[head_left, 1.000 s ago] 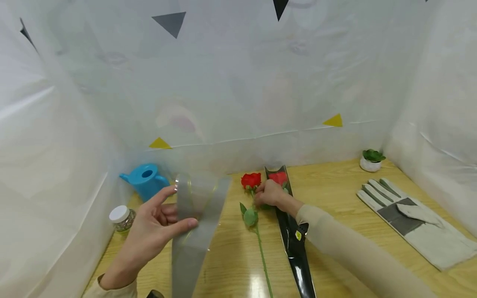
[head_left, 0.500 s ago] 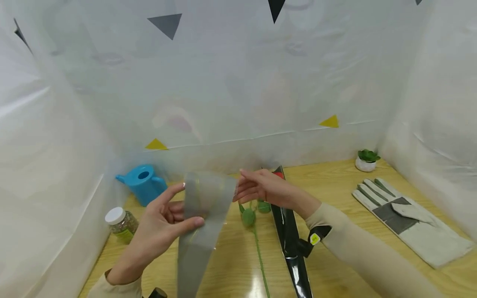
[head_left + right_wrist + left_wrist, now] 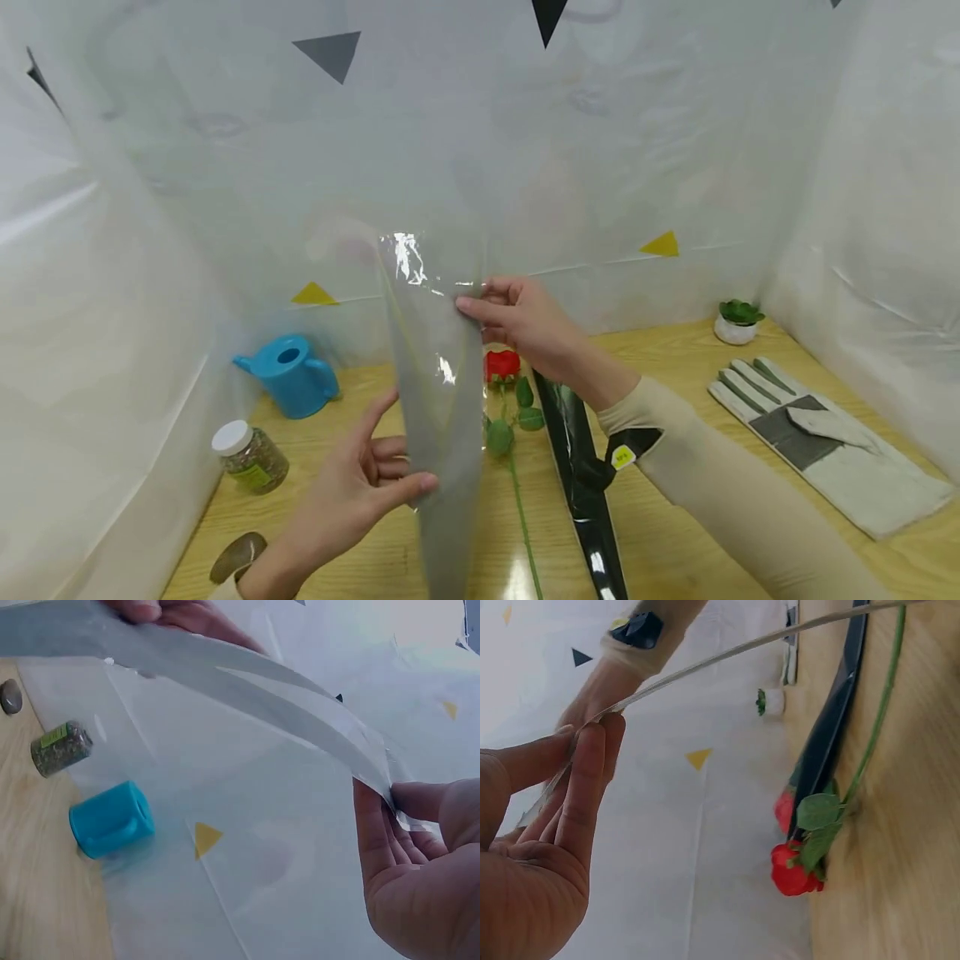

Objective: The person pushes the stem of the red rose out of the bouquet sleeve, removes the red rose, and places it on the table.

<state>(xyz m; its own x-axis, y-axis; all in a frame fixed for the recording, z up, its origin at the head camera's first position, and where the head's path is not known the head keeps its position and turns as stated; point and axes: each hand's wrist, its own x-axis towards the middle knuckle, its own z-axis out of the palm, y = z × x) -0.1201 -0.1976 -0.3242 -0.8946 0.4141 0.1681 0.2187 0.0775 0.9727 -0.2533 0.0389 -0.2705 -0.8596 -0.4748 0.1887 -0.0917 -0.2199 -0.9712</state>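
A long grey and clear plastic flower sleeve (image 3: 438, 392) is held upright in the air between both hands. My left hand (image 3: 375, 492) pinches its lower part between thumb and fingers. My right hand (image 3: 517, 321) pinches its top edge; the same sleeve (image 3: 247, 682) and right hand (image 3: 416, 862) show in the right wrist view. The sleeve edge (image 3: 727, 656) meets my left fingertips (image 3: 592, 750) in the left wrist view. A red rose (image 3: 502, 365) with a long green stem lies on the wooden table (image 3: 675, 433) behind the sleeve. A second rose sits in a black sleeve (image 3: 581, 475) beside it.
A blue watering can (image 3: 288, 375) and a white-capped jar (image 3: 247, 454) stand at the left. A grey and white work glove (image 3: 825, 442) lies at the right, a small potted plant (image 3: 738, 321) at the far right corner. White sheeting walls the table in.
My right hand left the rose on the table, came over and took the sleeve's top edge. The sleeve was lifted and stretched upright between both hands.
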